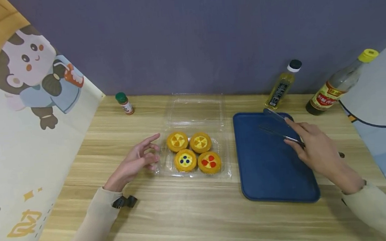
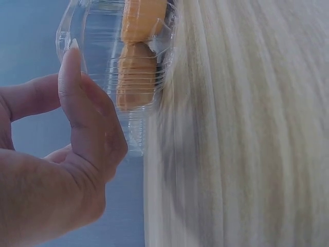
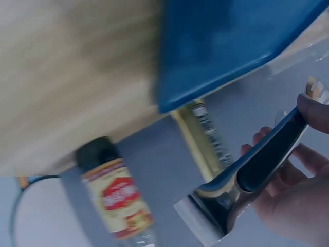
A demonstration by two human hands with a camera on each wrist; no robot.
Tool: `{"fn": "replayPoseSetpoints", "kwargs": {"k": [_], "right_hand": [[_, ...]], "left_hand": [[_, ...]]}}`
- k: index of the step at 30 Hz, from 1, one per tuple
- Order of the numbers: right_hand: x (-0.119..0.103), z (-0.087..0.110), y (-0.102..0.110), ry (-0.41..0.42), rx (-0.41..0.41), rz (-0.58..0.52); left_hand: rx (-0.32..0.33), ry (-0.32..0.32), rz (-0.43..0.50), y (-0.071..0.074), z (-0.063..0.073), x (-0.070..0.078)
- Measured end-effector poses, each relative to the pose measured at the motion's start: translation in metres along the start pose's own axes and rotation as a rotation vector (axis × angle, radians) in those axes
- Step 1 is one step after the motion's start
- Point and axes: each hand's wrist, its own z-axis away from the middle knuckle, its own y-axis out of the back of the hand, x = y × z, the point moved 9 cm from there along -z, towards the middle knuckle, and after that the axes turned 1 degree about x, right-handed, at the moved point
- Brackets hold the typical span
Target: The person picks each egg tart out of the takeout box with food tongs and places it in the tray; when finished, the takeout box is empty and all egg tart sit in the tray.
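Note:
My right hand grips a pair of metal tongs above the blue tray. The two arms of the tongs stand apart and point left; their hinge end sticks out behind the hand in the right wrist view. A clear plastic box with its lid folded back holds several tarts, topped with yellow wedges, blue dots or red pieces. At the box's left edge my left hand hovers with relaxed fingers and nothing held. Whether its fingertips touch the plastic, I cannot tell.
An oil bottle with a black cap stands behind the tray. Right of it is a dark sauce bottle with a yellow cap. A small green-capped spice jar stands at the back left. A purple wall closes off the table's rear.

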Motion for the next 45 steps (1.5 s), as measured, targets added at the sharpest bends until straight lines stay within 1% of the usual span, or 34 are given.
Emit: {"fn": "replayPoseSetpoints", "kwargs": {"k": [4,8,11,16,20,24,29,33,37,42,45], "right_hand": [[-0.029,-0.014,-0.001,0.096,-0.012,-0.005],[-0.055,-0.028,-0.002,0.191,-0.004,-0.013],[-0.072,-0.038,-0.005,0.243,-0.023,-0.014],[-0.103,-0.054,-0.012,0.343,-0.088,-0.009],[-0.125,-0.065,-0.019,0.435,-0.147,0.027],[-0.146,-0.075,-0.028,0.498,-0.241,0.048],[-0.173,-0.084,-0.036,0.564,-0.332,0.025],[-0.190,-0.089,-0.042,0.635,-0.371,0.026],[-0.202,-0.095,-0.047,0.698,-0.413,0.055],[-0.213,-0.101,-0.052,0.740,-0.491,0.054],[-0.219,-0.103,-0.053,0.766,-0.522,0.050]], "left_hand": [[0.009,0.005,-0.002,0.000,0.002,-0.001],[0.020,0.007,-0.014,0.001,0.003,0.000],[0.026,0.004,-0.020,0.001,0.004,0.002],[0.034,0.003,-0.020,0.002,0.005,0.003],[0.038,-0.001,-0.023,0.001,0.006,0.004],[0.041,-0.003,-0.024,0.001,0.006,0.006],[0.047,0.000,-0.020,0.001,0.007,0.008],[0.046,-0.002,-0.017,0.000,0.006,0.009],[0.042,-0.003,-0.016,-0.001,0.006,0.009],[0.050,0.000,-0.018,-0.003,0.007,0.009],[0.054,-0.001,-0.017,-0.004,0.007,0.009]]}}
